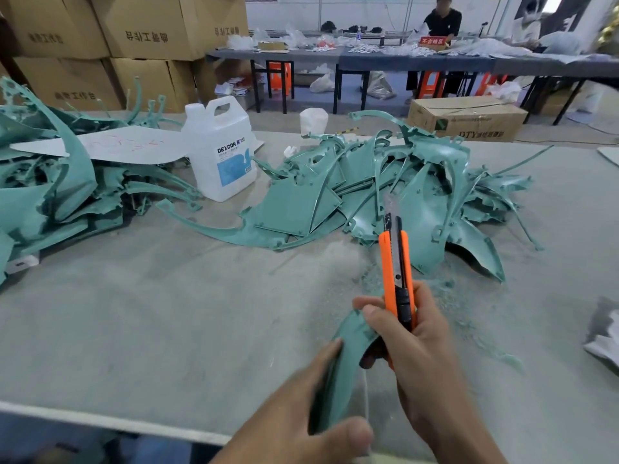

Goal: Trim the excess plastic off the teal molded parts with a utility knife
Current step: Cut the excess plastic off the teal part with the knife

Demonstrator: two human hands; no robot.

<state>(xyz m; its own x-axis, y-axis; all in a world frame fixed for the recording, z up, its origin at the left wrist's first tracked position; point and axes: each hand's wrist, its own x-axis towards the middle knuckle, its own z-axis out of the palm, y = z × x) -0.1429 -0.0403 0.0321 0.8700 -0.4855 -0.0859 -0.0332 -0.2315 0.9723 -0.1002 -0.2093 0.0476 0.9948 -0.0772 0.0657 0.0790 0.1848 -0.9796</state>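
My left hand (301, 420) grips a narrow curved teal part (345, 360) near the table's front edge. My right hand (422, 356) holds an orange utility knife (395, 262), its thumb pressing the upper end of the same part. The knife points away from me, blade out, over the teal pile. A big heap of teal molded parts (385, 189) lies at mid-table, straight ahead. A second heap (57, 189) fills the left side. Teal shavings (445, 303) lie scattered on the table right of the knife.
A white plastic jug (221, 152) stands between the two heaps, with a white card sheet (127, 145) lying on the left heap. Stacked cardboard boxes (134, 28) stand at the back left. People sit at a far table (368, 58). A grey bag (606, 333) lies at the right edge.
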